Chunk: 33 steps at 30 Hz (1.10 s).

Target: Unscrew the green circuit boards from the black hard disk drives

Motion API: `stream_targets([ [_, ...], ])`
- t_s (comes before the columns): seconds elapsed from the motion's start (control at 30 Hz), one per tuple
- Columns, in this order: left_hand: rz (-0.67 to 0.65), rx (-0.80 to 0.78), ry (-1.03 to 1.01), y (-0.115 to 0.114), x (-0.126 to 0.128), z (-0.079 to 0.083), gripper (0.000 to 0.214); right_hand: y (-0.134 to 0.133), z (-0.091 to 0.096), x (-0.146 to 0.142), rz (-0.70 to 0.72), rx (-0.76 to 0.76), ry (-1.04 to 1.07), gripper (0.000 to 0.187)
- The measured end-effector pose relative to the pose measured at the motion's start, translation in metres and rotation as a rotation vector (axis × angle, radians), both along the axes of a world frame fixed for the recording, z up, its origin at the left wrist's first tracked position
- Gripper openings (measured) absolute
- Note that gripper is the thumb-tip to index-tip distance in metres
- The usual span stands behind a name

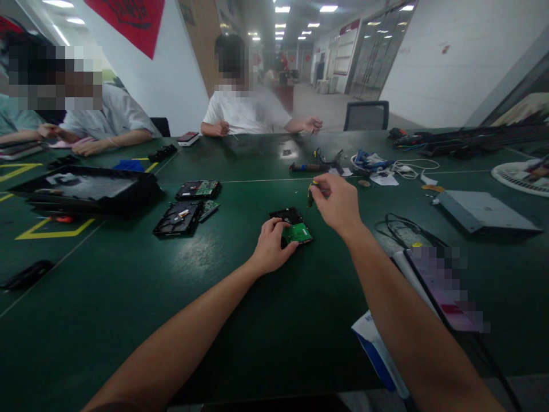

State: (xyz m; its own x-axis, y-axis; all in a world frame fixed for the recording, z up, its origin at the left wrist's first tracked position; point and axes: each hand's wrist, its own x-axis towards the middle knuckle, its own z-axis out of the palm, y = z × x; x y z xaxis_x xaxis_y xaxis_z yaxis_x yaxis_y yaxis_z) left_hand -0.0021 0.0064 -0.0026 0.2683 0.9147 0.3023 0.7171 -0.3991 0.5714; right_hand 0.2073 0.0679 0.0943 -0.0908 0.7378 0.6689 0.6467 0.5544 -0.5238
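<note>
A hard drive (288,215) with a green circuit board (298,233) lies on the dark green table in front of me. My left hand (274,243) grips it from the left, thumb along the near edge and fingers over the far side. Just right of the drive and above the table, my right hand (337,200) pinches a small yellow-and-dark screwdriver (309,195), held roughly upright; its tip is too small to make out. Left of my hands lie two more hard drives, one (198,189) behind the other (178,218), with a loose circuit board (209,210) beside them.
A black tray (98,191) stands at the left. On the right are a grey metal box (486,212), a phone-like screen (444,286), black cables (397,226) and a blue-white packet (375,349). Tangled wires (373,161) lie farther back. Several people sit across the table.
</note>
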Motion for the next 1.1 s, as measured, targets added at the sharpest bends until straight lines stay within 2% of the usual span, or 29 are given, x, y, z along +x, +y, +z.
stream_targets([
  [0.27,0.0,0.017,0.006,0.0,0.0001,-0.0013,0.051,-0.0046,0.0056,-0.0008,0.005,0.011,-0.038,0.006],
  [0.43,0.003,0.02,0.0,0.0003,0.0004,-0.002,0.05,-0.0052,0.0075,-0.0006,0.012,0.05,-0.073,0.01],
  [0.67,-0.001,0.005,-0.003,-0.0001,-0.0004,-0.0009,0.05,-0.0025,0.0038,-0.0011,0.023,0.01,-0.028,0.012],
  [0.9,0.004,-0.006,-0.001,-0.0004,0.0,0.0007,0.05,-0.0064,0.0068,-0.0018,0.026,0.028,-0.079,0.018],
  [1.1,-0.001,0.0,-0.013,-0.0009,-0.0004,0.0008,0.05,-0.0042,0.006,-0.0008,-0.01,0.042,-0.072,0.013],
])
